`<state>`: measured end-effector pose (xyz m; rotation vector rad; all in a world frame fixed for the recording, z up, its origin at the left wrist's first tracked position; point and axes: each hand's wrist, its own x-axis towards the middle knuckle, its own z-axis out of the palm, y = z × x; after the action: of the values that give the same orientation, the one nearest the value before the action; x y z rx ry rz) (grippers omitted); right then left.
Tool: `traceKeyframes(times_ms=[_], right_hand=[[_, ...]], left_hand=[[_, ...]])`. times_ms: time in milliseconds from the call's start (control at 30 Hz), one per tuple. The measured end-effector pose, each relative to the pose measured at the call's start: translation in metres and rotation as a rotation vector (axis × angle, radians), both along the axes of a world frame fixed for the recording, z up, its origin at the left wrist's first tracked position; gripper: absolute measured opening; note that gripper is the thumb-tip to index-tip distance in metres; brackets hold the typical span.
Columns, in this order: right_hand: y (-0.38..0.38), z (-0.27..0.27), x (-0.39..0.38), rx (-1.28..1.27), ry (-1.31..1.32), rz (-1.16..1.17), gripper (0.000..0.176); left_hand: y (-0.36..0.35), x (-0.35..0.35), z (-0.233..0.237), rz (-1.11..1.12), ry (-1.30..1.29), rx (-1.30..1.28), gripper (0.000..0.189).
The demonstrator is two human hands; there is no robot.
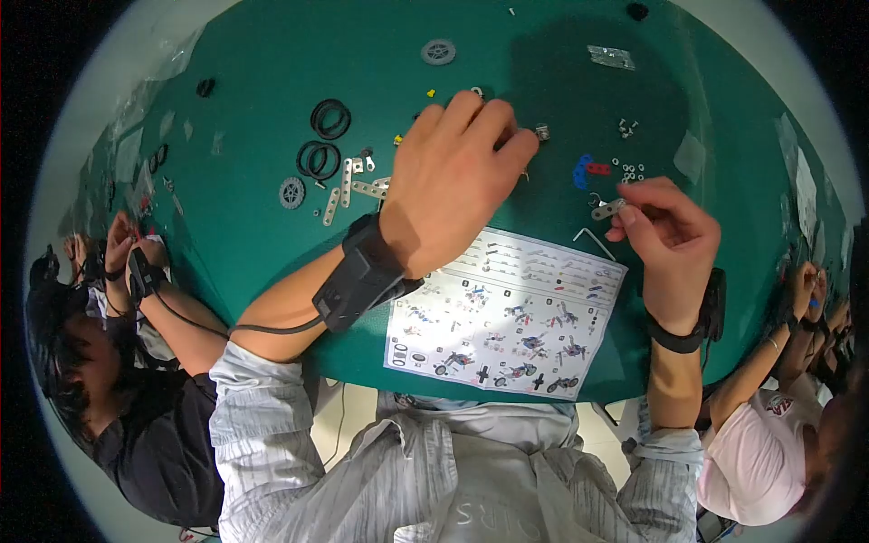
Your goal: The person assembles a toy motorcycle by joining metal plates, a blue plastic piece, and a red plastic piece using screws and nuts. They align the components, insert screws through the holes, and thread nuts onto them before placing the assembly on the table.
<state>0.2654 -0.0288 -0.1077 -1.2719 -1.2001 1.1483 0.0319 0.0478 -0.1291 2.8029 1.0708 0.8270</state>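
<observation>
My right hand (674,237) pinches a short metal strip with holes (605,211) between thumb and fingers. Just left of it lies a bent hex key (593,242). My left hand (460,172) is over the table, palm down, fingers curled with their tips hidden; I cannot make out what they hold, if anything. Perforated metal strips (346,183) lie partly under its wrist, and a small metal bracket (542,132) sits just right of its knuckles. Above my right hand are a blue part (582,171), a red part (598,168) and several small nuts (629,170).
A printed instruction sheet (507,317) lies at the near table edge. Black rubber rings (330,119) and grey wheels (438,52) are on the green table (272,72). Screws (627,128) and a plastic bag (611,58) lie farther right. Other people sit at both sides.
</observation>
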Motion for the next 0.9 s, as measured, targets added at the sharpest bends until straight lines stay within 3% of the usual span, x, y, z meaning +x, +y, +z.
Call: traceKeyframes(times_ms=[100,300,433,467,533,767,900], right_hand=[[0.0,-0.002,0.0,0.043,-0.041,-0.004,0.015],[-0.004,-0.003,-0.005,0.095,-0.096,-0.009,0.018],[-0.007,-0.002,-0.007,0.122,-0.084,0.037,0.018],[-0.007,-0.002,-0.007,0.129,-0.085,0.043,0.019],[-0.008,-0.003,-0.007,0.134,-0.048,0.043,0.019],[-0.008,-0.002,-0.008,0.188,-0.103,0.119,0.021],[-0.009,-0.002,-0.011,0.179,-0.105,0.147,0.02]], left_hand=[[-0.006,0.0,0.005,-0.03,0.063,-0.071,0.031],[-0.026,0.006,0.013,0.019,0.111,0.055,0.035],[0.002,-0.025,0.069,0.202,0.238,-0.011,0.028],[0.018,-0.04,0.074,0.193,0.165,0.053,0.022],[0.032,-0.065,0.085,0.181,0.212,-0.085,0.017],[0.054,-0.075,0.053,-0.017,0.361,-0.338,0.011],[0.057,-0.072,0.042,-0.068,0.394,-0.314,0.01]])
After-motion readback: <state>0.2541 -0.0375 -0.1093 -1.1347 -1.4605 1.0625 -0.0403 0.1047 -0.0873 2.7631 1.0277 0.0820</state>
